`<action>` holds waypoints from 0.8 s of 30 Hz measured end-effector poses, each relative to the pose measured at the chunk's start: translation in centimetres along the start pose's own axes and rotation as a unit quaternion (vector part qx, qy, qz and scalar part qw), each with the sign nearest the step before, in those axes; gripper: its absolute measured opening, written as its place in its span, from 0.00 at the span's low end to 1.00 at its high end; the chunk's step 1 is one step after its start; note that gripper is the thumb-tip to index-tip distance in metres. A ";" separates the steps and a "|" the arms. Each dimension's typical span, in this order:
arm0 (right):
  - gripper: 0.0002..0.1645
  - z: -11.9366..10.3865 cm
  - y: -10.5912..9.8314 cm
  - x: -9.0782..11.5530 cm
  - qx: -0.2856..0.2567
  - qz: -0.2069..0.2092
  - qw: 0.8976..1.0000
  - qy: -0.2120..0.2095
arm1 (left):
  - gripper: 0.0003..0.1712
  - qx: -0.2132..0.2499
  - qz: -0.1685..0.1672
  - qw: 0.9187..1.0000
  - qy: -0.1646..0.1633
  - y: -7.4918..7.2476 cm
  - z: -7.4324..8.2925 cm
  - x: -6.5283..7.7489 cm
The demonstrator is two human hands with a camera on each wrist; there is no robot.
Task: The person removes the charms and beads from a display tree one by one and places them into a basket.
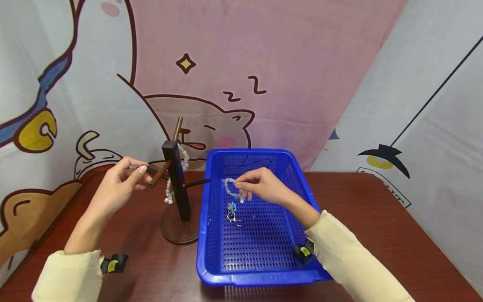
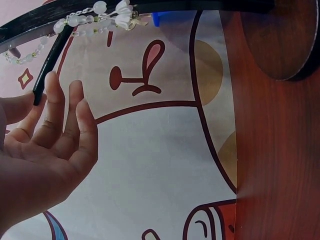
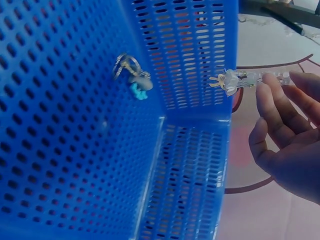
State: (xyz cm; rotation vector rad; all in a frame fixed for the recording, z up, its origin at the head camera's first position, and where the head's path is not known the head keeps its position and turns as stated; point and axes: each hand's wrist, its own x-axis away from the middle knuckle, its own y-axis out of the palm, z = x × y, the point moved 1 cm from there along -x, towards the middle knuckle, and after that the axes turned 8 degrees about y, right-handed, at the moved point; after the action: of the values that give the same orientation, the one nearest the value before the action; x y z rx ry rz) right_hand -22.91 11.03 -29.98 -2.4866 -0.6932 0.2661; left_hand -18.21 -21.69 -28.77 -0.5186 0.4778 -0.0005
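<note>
My right hand (image 1: 266,186) pinches a clear beaded bracelet (image 1: 228,188) above the blue basket. In the right wrist view, a pale flower charm (image 3: 231,81) hangs at the bracelet's end, near the basket wall. My left hand (image 1: 117,186) holds the tip of a dark peg (image 2: 50,62) between thumb and finger; the other fingers are spread loosely. That peg belongs to a dark wooden stand (image 1: 178,184) with a round base and several pegs. Similar beaded bracelets hang on the stand, one bracelet (image 1: 168,192) low on the left side and another bracelet (image 1: 184,156) behind the post.
The perforated blue basket (image 1: 264,279) stands right of the stand on a red-brown wooden table (image 1: 362,218). Inside it lie a keyring (image 1: 231,216) and a small blue-and-grey charm (image 1: 232,206). A cartoon-printed cloth (image 1: 286,84) hangs behind the table.
</note>
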 end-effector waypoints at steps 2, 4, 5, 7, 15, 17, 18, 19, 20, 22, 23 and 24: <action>0.10 0.4 0.0 0.0 0.006 0.000 1.000 0.003 | 0.14 0.000 0.001 1.000 0.002 0.0 0.0 0.0; 0.09 0.7 0.0 0.0 0.006 -0.001 1.000 0.006 | 0.14 0.001 0.003 1.000 0.006 0.0 0.0 0.0; 0.09 0.9 0.0 0.0 0.005 -0.002 1.000 0.006 | 0.14 0.002 0.004 1.000 0.008 0.0 0.0 0.0; 0.09 1.2 0.0 0.0 0.006 -0.005 1.000 0.005 | 0.14 0.004 0.007 1.000 0.012 0.1 0.0 0.0; 0.08 2.1 0.2 -0.1 0.004 -0.014 1.000 0.012 | 0.14 0.007 0.002 1.000 0.016 0.0 0.0 0.0; 0.08 2.2 0.3 -0.1 0.005 -0.015 1.000 0.015 | 0.14 0.008 0.002 1.000 0.013 0.0 0.0 0.0; 0.08 2.2 0.3 -0.1 0.005 -0.015 1.000 0.017 | 0.14 0.008 0.002 1.000 0.012 0.0 0.0 0.0; 0.08 2.1 0.3 -0.1 0.006 -0.016 1.000 0.018 | 0.14 0.008 0.002 1.000 0.011 0.0 0.1 0.0; 0.08 2.1 0.3 -0.1 0.006 -0.017 1.000 0.019 | 0.14 0.009 0.002 1.000 0.010 0.0 0.1 0.0; 0.08 2.1 0.4 0.0 0.007 -0.017 1.000 0.022 | 0.14 0.009 0.002 1.000 0.009 0.0 0.1 0.0; 0.08 2.0 0.4 0.0 0.006 -0.018 1.000 0.023 | 0.14 0.010 0.002 1.000 0.009 0.0 0.1 0.0; 0.08 1.9 0.4 0.0 0.005 -0.019 1.000 0.023 | 0.14 0.011 0.003 1.000 0.009 0.0 0.0 0.0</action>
State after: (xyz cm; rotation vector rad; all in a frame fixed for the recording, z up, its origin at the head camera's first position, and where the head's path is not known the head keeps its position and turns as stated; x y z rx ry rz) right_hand -23.38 11.61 -31.82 -2.4600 -0.7179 0.1968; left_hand -18.21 -21.67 -28.72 -0.4952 0.4961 -0.0050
